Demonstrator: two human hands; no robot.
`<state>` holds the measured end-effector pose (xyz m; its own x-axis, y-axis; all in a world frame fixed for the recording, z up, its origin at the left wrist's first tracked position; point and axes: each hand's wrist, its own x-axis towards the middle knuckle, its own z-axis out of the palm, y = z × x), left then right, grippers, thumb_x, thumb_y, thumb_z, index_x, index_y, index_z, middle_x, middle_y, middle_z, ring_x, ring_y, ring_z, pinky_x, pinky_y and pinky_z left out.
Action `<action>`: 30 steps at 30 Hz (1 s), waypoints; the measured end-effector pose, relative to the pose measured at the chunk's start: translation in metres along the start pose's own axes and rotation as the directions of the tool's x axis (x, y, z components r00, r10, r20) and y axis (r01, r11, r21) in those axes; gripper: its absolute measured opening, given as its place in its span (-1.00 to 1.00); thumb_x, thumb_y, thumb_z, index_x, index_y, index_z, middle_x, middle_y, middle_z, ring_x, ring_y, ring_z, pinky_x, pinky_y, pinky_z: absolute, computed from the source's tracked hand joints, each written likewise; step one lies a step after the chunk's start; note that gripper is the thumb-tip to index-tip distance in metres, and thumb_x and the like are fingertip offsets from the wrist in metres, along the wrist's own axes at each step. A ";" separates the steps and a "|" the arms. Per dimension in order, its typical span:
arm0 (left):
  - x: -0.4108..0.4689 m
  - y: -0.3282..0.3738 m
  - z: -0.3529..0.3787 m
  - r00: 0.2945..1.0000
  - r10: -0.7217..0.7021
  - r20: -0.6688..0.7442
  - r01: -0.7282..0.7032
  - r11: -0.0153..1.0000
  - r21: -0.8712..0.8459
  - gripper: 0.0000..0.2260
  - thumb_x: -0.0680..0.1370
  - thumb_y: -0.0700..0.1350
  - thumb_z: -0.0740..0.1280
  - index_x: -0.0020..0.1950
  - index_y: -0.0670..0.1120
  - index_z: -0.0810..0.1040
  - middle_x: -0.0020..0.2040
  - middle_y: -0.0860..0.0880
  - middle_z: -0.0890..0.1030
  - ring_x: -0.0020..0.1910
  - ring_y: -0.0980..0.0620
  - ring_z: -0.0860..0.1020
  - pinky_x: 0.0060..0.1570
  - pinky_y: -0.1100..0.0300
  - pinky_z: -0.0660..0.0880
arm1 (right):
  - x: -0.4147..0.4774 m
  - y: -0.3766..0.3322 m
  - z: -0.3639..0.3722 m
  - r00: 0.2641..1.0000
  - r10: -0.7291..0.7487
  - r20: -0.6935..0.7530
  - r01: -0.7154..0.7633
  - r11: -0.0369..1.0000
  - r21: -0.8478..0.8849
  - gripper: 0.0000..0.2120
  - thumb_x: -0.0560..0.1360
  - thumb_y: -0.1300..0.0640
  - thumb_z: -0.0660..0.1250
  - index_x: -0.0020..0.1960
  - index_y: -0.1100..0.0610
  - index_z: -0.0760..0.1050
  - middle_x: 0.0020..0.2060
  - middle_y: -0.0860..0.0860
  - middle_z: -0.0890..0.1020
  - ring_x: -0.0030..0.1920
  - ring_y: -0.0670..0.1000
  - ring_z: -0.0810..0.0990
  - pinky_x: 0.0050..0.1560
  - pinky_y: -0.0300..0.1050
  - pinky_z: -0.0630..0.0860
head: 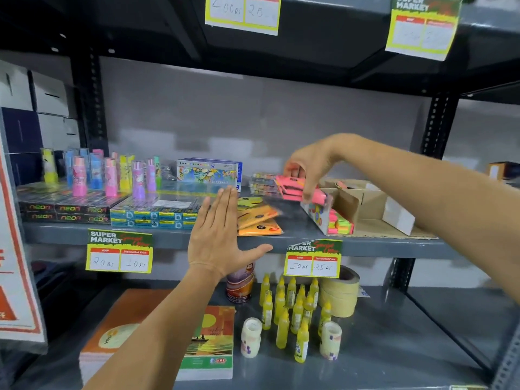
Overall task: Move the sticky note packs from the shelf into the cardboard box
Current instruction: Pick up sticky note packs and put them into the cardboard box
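Note:
My right hand point(309, 167) grips a bunch of pink sticky note packs point(292, 188), held in the air just left of the cardboard box point(365, 209) on the middle shelf. The box has dividers, and its front compartment holds neon pink, green and yellow sticky notes point(340, 223). Orange and yellow sticky note packs point(257, 218) lie on the shelf left of the box. My left hand point(222, 235) is flat with its fingers straight, in front of the shelf edge, holding nothing.
The grey shelf point(309, 240) also carries neon boxes point(64, 211), blue boxes point(152, 218), coloured glue sticks point(112, 175) and a crayon box point(209, 171). Below stand yellow glue bottles point(292, 308), tape rolls point(340, 294), a can point(240, 282) and notebooks point(208, 342). Price tags hang from the shelf edges.

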<state>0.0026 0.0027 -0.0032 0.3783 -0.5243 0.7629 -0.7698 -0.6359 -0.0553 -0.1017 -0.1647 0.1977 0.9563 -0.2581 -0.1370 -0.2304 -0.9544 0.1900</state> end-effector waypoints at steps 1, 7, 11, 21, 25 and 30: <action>0.000 -0.001 0.000 1.000 -0.004 0.005 0.004 1.000 -0.001 0.08 0.37 0.57 0.02 0.54 -0.29 0.18 0.53 -0.20 0.26 0.51 -0.13 0.25 0.51 -0.03 0.00 | -0.005 0.003 -0.007 1.000 -0.007 -0.028 0.007 1.000 0.012 -0.52 0.25 0.04 0.60 0.08 0.05 0.48 -0.09 -0.06 0.59 -0.08 -0.01 0.53 -0.03 -0.17 0.45; 0.000 0.001 -0.001 0.999 -0.008 0.031 0.008 1.000 0.010 0.08 0.39 0.58 -0.09 0.56 -0.28 0.13 0.55 -0.20 0.22 0.53 -0.12 0.19 0.53 -0.01 -0.06 | -0.052 0.047 -0.020 0.994 0.095 -0.048 -0.095 0.995 0.012 -0.47 0.24 0.09 0.61 0.15 0.10 0.52 0.00 -0.03 0.63 0.01 0.02 0.56 0.03 -0.14 0.46; 0.000 0.000 -0.001 1.000 -0.004 0.017 0.004 1.000 -0.004 0.08 0.38 0.57 -0.04 0.56 -0.28 0.12 0.54 -0.22 0.23 0.52 -0.13 0.21 0.53 -0.02 -0.05 | -0.073 0.085 -0.006 0.981 0.194 0.013 -0.192 0.979 -0.063 -0.41 0.24 0.06 0.60 0.20 0.02 0.45 0.10 -0.06 0.55 0.13 0.03 0.49 0.09 -0.11 0.40; -0.001 0.001 -0.002 0.999 0.023 -0.035 -0.023 1.000 0.004 0.07 0.36 0.53 0.06 0.52 -0.33 0.18 0.50 -0.27 0.28 0.49 -0.18 0.27 0.50 -0.09 0.10 | -0.069 0.103 0.046 0.942 0.297 0.156 -0.269 0.947 -0.178 -0.24 0.20 -0.06 0.59 0.32 -0.04 0.34 0.17 -0.08 0.49 0.11 0.01 0.48 0.16 -0.08 0.42; 0.000 0.001 -0.002 0.999 0.020 -0.031 -0.020 1.000 -0.010 0.07 0.36 0.53 0.06 0.52 -0.32 0.19 0.50 -0.26 0.29 0.49 -0.17 0.27 0.52 -0.04 0.03 | -0.059 0.112 0.070 0.933 0.313 0.176 -0.302 0.949 -0.087 -0.15 0.04 -0.09 0.64 0.24 -0.12 0.34 0.18 -0.05 0.51 0.12 0.10 0.56 0.14 0.08 0.55; 0.000 0.001 -0.001 0.999 0.011 -0.033 -0.012 1.000 -0.025 0.07 0.35 0.53 0.07 0.53 -0.31 0.19 0.51 -0.25 0.29 0.49 -0.17 0.26 0.53 0.01 -0.04 | -0.056 0.110 0.081 0.946 0.283 0.158 -0.267 0.957 -0.115 -0.09 0.10 -0.13 0.61 0.35 -0.05 0.29 0.20 -0.09 0.49 0.18 0.04 0.49 0.23 0.03 0.48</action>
<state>0.0009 0.0026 -0.0029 0.3524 -0.5125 0.7831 -0.7870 -0.6150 -0.0483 -0.1951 -0.2675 0.1477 0.8113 -0.5379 -0.2291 -0.4552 -0.8270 0.3299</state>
